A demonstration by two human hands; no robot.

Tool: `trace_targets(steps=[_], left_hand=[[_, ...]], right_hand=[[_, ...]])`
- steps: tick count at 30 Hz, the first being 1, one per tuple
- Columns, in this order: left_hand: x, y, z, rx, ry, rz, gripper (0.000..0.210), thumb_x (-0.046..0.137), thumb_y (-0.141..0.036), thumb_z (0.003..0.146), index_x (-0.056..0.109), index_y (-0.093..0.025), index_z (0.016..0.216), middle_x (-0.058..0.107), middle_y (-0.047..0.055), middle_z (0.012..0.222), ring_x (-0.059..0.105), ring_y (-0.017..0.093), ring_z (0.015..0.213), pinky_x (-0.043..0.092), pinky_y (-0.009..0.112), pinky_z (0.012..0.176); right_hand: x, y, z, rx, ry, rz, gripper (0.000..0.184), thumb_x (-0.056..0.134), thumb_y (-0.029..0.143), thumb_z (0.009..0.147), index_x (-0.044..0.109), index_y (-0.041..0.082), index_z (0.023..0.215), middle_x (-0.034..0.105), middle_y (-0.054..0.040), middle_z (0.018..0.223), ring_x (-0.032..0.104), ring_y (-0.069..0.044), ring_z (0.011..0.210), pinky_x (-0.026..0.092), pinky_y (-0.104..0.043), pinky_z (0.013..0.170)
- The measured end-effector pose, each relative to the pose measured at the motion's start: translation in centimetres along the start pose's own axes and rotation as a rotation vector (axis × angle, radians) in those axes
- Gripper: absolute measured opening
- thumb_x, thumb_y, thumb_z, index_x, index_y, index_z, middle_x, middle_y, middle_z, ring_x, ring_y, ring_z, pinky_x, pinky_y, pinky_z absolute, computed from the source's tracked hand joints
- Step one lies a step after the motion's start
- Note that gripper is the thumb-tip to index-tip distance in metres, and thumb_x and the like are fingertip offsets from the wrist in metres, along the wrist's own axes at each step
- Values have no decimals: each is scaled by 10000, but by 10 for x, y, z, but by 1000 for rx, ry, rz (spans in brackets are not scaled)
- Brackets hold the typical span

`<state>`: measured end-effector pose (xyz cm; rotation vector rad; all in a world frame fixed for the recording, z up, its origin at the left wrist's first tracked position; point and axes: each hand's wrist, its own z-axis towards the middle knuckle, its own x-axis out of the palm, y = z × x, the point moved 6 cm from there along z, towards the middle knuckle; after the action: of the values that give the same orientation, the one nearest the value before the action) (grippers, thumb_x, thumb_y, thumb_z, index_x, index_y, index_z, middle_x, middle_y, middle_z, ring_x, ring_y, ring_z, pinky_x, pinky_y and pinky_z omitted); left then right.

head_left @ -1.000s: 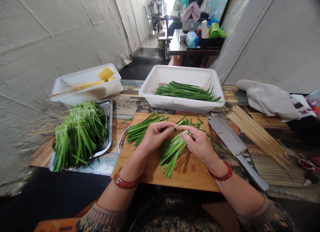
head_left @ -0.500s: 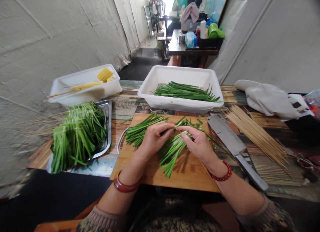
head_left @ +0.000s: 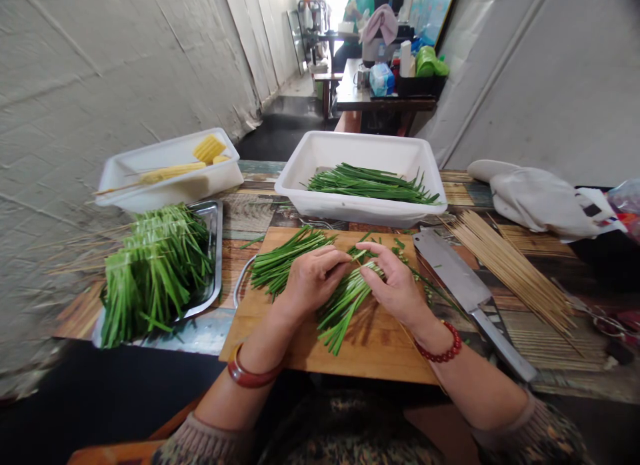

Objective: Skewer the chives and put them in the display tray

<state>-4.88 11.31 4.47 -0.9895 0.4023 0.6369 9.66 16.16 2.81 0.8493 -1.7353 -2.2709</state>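
Our right hand point(head_left: 395, 286) had spread slightly.
Our left hand point(head_left: 313, 279) curled beside green stalks point(head_left: 341, 318), its hold unclear to us.

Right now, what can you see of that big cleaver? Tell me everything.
The cleaver has a broad, roughly rectangular, grey metal-looking blade, with a few green scraps on its face. The slim, pale grey handle also looks metallic. It lies flat on the wood-patterned table, between the cutting board and the thin wooden skewers, handle pointing to the near side. Nobody is holding it; whether it touches the board is unclear.
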Motion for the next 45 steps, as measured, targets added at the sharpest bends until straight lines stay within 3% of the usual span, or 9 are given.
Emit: trace_targets(steps=[6, 11, 18, 24, 27, 30, 33, 39, 45], left_hand=[[4, 0, 1, -158, 159, -280, 221, 540, -267, 940, 733, -164, 969, 729, 63, 883, 658, 169, 824, 483, 265, 765], [0, 22, -5, -462, 196, -549, 435, 462, -470, 968, 715, -146, 1110, 755, 81, 942, 679, 207, 873, 502, 307, 830], [-5, 24, -9, -510, 273, -607, 562, 432, -574, 952, 750, -114, 1012, 743, 96, 901, 646, 184, 816, 485, 281, 772], [-2, 19, -9, -509, 310, -774, 497, 618, -587, 849, 739, -124, 981, 734, 67, 825, 634, 154, 726, 481, 261, 686], [-4, 27, -8, -545, 193, -742, 462, 591, -560, 874, 722, -123, 948, 731, 66, 787, 642, 146, 685, 491, 253, 656], [-11, 41, -9, -580, 12, -702, 411, 546, -501, 912, 704, -123, 951, 711, 51, 747, 620, 124, 614, 473, 231, 592], [-17, 49, -8, -529, -62, -521, 320, 544, -394, 923, 707, -124, 864, 678, 31, 698, 581, 116, 593, 446, 226, 571], [-11, 38, -3, -237, 76, 67, 139, 603, -194, 890, 733, -152, 863, 691, 61, 832, 614, 173, 798, 453, 284, 734], [7, 29, 4, -142, 188, 358, 146, 607, -214, 895, 728, -169, 826, 654, 82, 853, 591, 208, 825, 446, 324, 749]], right_hand=[[-4, 3, 1, -36, -69, 12, 135, 560, 243, 874, 567, 209, 1004, 642, -28, 922, 614, -155, 807, 482, -276, 733], [-5, 0, -1, -5, -58, 36, 134, 544, 304, 916, 565, 215, 1013, 619, -14, 852, 584, -139, 693, 465, -252, 602], [-3, -8, -4, 110, -5, 161, 244, 568, 430, 931, 580, 220, 1055, 545, 34, 723, 436, -86, 490, 351, -205, 404], [-2, -13, -4, 193, 18, 219, 209, 597, 422, 919, 565, 223, 974, 489, 68, 649, 401, -65, 421, 310, -188, 359], [0, -10, -6, 191, 97, 183, 207, 581, 417, 930, 563, 217, 978, 459, 86, 603, 399, -59, 380, 313, -188, 353], [5, -2, -13, 186, 271, 220, 209, 572, 419, 934, 546, 218, 983, 456, 94, 601, 412, -54, 360, 317, -179, 340], [11, 3, -19, 199, 412, 266, 204, 556, 416, 943, 525, 221, 993, 484, 93, 624, 440, -51, 358, 328, -169, 336], [12, -3, -12, 197, 337, 119, 181, 555, 380, 934, 544, 204, 972, 472, 99, 597, 480, -58, 375, 358, -178, 376], [12, -11, -9, 220, 278, 54, 272, 544, 439, 932, 601, 187, 1018, 492, 87, 591, 475, -65, 362, 359, -193, 368]])
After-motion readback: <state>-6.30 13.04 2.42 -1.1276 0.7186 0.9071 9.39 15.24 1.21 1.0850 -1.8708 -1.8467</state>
